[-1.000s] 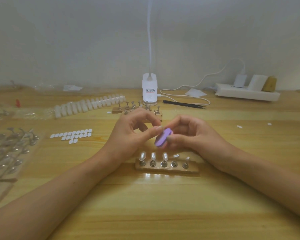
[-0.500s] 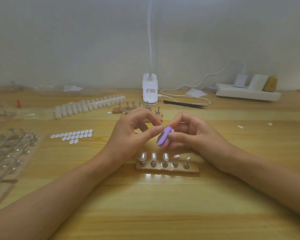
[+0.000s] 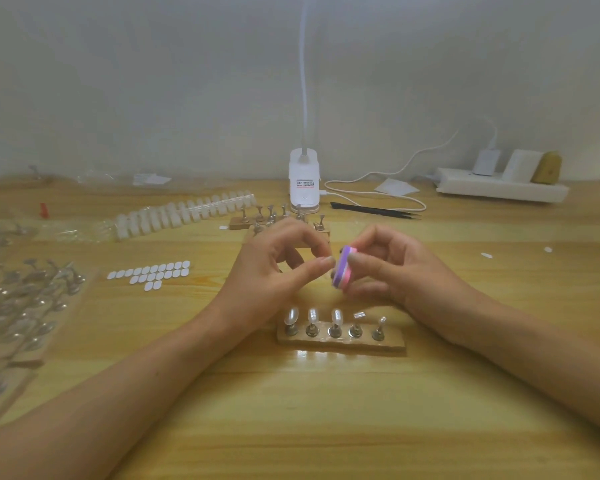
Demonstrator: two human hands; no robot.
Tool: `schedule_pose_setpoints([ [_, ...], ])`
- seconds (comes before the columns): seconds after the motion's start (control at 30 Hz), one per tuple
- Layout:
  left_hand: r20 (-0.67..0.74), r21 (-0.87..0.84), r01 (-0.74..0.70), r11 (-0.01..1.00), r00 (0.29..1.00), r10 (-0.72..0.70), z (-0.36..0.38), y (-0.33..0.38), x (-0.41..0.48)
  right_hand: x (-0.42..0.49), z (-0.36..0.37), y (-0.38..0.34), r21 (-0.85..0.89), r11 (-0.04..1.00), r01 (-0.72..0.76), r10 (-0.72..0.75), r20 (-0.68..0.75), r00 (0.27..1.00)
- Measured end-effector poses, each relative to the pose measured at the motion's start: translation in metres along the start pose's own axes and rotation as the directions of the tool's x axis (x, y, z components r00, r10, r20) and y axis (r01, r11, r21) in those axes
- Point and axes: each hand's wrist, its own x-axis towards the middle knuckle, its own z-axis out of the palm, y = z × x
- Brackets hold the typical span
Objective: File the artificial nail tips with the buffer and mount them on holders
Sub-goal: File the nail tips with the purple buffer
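Purple-and-pink buffer (image 3: pixel 343 271), which I judge light and slightly soft, sits pinched by its sides in my right grip (image 3: pixel 395 271) over the desk (image 3: pixel 326 427), while my left grip (image 3: pixel 274 271) pinches against it a hidden nail tip, likely featherlight and springy.

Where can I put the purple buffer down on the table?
Biggest bare patch: the near table, between the forearms, in front of the holder block. Another, nearly bare, lies between the right hand and power strip. Crowded: the left side, with bagged metal holders, white stickers and nail tips.
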Motion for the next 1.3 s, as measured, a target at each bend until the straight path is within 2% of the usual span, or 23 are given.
schedule_pose_setpoints([
  [0.1,0.009,0.005,0.004,1.0,1.0,-0.004,0.0005,0.001,-0.0003,0.0009,-0.0037,-0.0021,0.095,0.995,0.016,-0.005,-0.113,0.994],
  [0.2,-0.001,-0.001,-0.001,1.0,1.0,0.001,0.0001,0.0007,0.0001,-0.0002,-0.0009,-0.0016,0.003,0.999,-0.043,0.043,0.018,0.999],
  [0.33,0.019,0.026,-0.02,0.999,1.0,0.02,0.001,0.0016,0.0001,0.0006,-0.002,-0.0013,0.07,0.998,0.004,0.003,-0.091,0.996],
  [0.47,0.034,0.041,-0.051,0.998,0.998,0.049,0.0019,0.002,-0.0009,0.0015,-0.0036,-0.0035,0.075,0.996,-0.05,0.052,-0.024,0.998],
  [0.57,0.018,0.032,-0.037,0.999,0.999,0.037,0.0012,0.0009,-0.0007,0.0026,-0.0046,-0.0038,0.106,0.994,-0.034,0.042,-0.072,0.997],
  [0.7,0.004,0.034,-0.029,0.999,1.0,0.029,0.0006,0.0005,0.0009,0.0008,-0.0016,-0.0024,0.03,0.999,-0.028,0.028,0.009,1.0],
  [0.8,0.009,0.032,-0.012,0.999,1.0,0.012,0.0012,0.0007,0.0002,0.0014,-0.0038,-0.0024,0.114,0.993,0.006,0.007,-0.113,0.994],
  [0.93,-0.02,0.029,-0.009,1.0,1.0,0.01,0.0003,0.0004,0.0001,-0.0012,-0.0002,-0.0014,-0.021,1.0,-0.012,0.013,0.032,0.999],
  [1.03,-0.005,0.033,-0.006,0.999,1.0,0.006,0.001,0.0017,0.0002,0.0006,-0.003,-0.0026,0.113,0.994,0.012,0.002,-0.122,0.993],
  [1.07,-0.006,0.026,-0.003,1.0,1.0,0.003,0.0009,0.0015,0.0003,0.0007,-0.003,-0.003,0.119,0.993,0.001,0.012,-0.113,0.993],
  [1.17,-0.016,0.006,0.003,1.0,1.0,-0.003,0.0001,0.0003,0.0007,-0.001,0.0012,-0.0016,-0.023,0.999,-0.027,0.028,0.034,0.999],
  [1.3,0.012,0.008,0.001,1.0,1.0,-0.001,0.0005,-0.0006,0.0009,0.0016,-0.002,-0.0031,0.12,0.993,0.006,0.009,-0.121,0.993],
])
